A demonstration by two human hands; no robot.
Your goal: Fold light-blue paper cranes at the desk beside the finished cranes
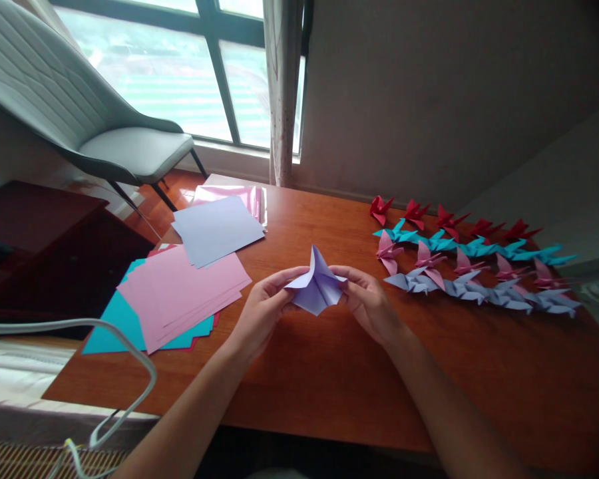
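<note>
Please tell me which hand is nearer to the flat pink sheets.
Left. The left hand is just to the right of the flat pink sheets, while the right hand is farther off, at the right edge of the folded lavender paper.

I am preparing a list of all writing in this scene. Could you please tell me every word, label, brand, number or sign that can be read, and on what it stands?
None can be read.
The folded lavender paper, the flat pink paper sheets and the small folded paper birds show no writing.
On the shiny pink plastic packet, partly covered, no text can be made out.
</note>
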